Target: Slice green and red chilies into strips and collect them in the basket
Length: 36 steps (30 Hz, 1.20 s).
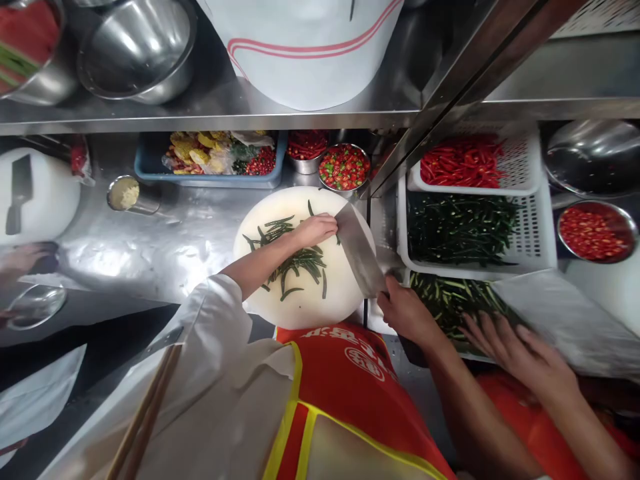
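Green chili peppers (310, 263) lie in a loose heap on a round white chopping board (345, 307), in front of the person's red apron (345, 357). The person's left hand (317, 230) bends over the heap, its fingertips right beside the blade of a broad cleaver (357, 253); whether it pinches a pepper cannot be told. Wrapped around the cleaver's handle, the right hand (406, 310) stands at the board's right edge, the blade slanting up and left across the board. Behind the board sits a metal bowl of chopped red and green chilies (344, 167), near a blue tray (210, 179). To the right, a co-worker's hand (530, 353) spreads over cut green peppers (443, 300), near a white perforated basket (477, 270).
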{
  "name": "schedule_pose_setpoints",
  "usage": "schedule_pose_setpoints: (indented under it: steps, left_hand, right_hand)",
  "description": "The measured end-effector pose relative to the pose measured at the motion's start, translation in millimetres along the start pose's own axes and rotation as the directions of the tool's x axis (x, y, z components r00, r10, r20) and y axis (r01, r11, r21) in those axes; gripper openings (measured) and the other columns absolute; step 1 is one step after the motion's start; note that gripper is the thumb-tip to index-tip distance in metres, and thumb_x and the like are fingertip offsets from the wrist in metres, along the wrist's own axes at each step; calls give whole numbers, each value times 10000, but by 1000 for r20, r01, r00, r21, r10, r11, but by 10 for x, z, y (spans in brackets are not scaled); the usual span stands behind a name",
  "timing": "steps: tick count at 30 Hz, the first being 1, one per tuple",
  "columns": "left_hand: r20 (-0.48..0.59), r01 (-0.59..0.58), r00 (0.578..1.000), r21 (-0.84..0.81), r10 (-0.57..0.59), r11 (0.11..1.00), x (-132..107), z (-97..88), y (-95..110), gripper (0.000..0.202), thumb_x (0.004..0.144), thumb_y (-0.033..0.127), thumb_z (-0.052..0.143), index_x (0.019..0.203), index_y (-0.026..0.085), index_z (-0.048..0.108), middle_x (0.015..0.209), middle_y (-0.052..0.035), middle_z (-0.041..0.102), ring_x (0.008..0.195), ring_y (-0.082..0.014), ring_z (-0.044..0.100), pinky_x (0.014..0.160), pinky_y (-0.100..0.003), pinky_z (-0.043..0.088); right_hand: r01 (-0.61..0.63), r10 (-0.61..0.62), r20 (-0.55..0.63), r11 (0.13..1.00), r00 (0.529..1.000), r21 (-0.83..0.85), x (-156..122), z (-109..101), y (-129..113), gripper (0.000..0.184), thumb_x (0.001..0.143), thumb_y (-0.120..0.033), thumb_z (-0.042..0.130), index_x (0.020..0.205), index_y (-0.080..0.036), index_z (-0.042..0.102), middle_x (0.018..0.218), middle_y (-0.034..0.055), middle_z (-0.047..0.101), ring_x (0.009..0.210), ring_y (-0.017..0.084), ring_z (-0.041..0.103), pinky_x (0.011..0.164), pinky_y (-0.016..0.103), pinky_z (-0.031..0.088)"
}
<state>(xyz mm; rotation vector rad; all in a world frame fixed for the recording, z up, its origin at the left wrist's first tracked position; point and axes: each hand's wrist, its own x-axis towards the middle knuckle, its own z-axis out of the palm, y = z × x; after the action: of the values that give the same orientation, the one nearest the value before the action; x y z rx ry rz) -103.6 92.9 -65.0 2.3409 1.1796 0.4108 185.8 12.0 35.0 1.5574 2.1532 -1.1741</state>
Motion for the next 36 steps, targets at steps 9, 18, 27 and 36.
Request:
schedule_pose_setpoints:
  steps: [9,18,27,36]
  left_hand:
    - [-26,0,1000,2,0,1000,10,64,-17,298,963,237,407,859,188,682,968,-89,659,954,-192,590,908,-326,464]
    - [-74,116,991,23,-114,993,-33,-369,-266,262,866,171,448,968,187,690,1068,-77,660,1036,-205,589,970,-361,450]
    - [-50,166,986,194,-160,967,-88,-458,-733,276,836,259,441,926,179,689,946,-59,659,952,-235,595,946,-420,462]
    - [93,-32,995,3,32,999,30,-64,58,284,929,247,409,1015,228,679,1078,-74,637,1077,-208,563,996,-351,446]
  right_hand:
    - [-35,33,-16,981,999,-191,303,77,-134,216,926,-234,374,1040,-127,523,769,119,687,714,213,655,608,280,321]
    - [-58,55,-122,998,991,-20,236,253,-102,224,955,-276,373,1079,-180,533,723,99,688,660,183,636,614,288,359]
    - [-23,18,-128,999,992,-36,-105,330,-89,231,946,-189,388,1080,-112,560,809,43,704,775,139,650,660,197,341]
    - [-80,91,-129,993,987,89,72,432,17,195,910,-240,493,1035,-131,597,732,66,698,740,142,657,595,235,343]
